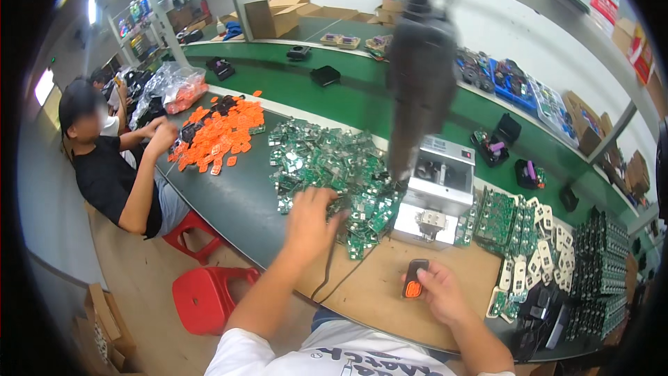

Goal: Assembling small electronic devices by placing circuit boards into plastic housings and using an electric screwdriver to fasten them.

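My left hand (311, 221) rests at the near edge of a large heap of small green circuit boards (327, 157). Its thumb stands apart from the fingers, and no held piece shows. Over the brown board on the bench, my right hand (440, 291) is closed on a small black remote control (415, 279) with an orange keypad at its lower end. Between and beyond my hands stands a silver box-shaped machine (435, 191). A dark tool (421, 76), blurred, hangs from above in front of the machine.
Orange keypads (226, 132) lie piled at the left, near a seated co-worker (122, 167). Panels of boards (497, 219), cream keypads (539, 261) and stacked dark green boards (598, 271) crowd the right. A thin black cable (327, 271) crosses the bench edge. Red stools (205, 299) stand left.
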The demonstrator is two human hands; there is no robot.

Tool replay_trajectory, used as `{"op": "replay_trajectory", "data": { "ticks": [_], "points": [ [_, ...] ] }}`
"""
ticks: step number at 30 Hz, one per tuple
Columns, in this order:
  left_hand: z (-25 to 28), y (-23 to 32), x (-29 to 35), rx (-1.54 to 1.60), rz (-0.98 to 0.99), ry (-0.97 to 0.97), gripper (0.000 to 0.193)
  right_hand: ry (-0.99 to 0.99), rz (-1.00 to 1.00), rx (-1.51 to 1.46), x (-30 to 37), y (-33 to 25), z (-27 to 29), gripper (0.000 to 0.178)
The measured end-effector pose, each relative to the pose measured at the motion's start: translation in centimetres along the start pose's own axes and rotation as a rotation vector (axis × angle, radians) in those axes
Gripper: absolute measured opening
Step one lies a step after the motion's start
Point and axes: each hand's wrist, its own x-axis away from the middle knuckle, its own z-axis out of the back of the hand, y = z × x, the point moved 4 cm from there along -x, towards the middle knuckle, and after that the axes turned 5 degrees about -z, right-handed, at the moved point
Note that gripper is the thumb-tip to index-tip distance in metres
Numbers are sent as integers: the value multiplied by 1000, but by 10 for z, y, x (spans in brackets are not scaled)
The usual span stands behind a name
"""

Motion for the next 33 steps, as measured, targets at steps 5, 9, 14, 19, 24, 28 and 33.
{"op": "replay_trajectory", "data": {
  "ticks": [5, 9, 14, 19, 24, 28, 33],
  "points": [
    [8, -5, -9, 224, 145, -54, 17, 67, -51, -146, 1, 3, 23, 27],
    [2, 59, -12, 724, -13, -134, 20, -22, -76, -188, -1, 1, 20, 28],
    [-38, 122, 9, 532, -604, -123, 23, -28, -8, -305, -1, 7, 18, 27],
    [-45, 135, 6, 423, -859, -154, 15, 16, -51, -544, 2, 2, 22, 27],
    [-27, 151, -5, 500, -908, -465, 38, 25, 160, -430, 8, 5, 21, 26],
    [-35, 144, -1, 682, -411, -370, 54, 140, 615, -2, 26, -18, 23, 37],
    [-68, 129, 18, 1041, -275, -474, 39, 220, 894, 325, 37, -25, 24, 35]
  ]
}}
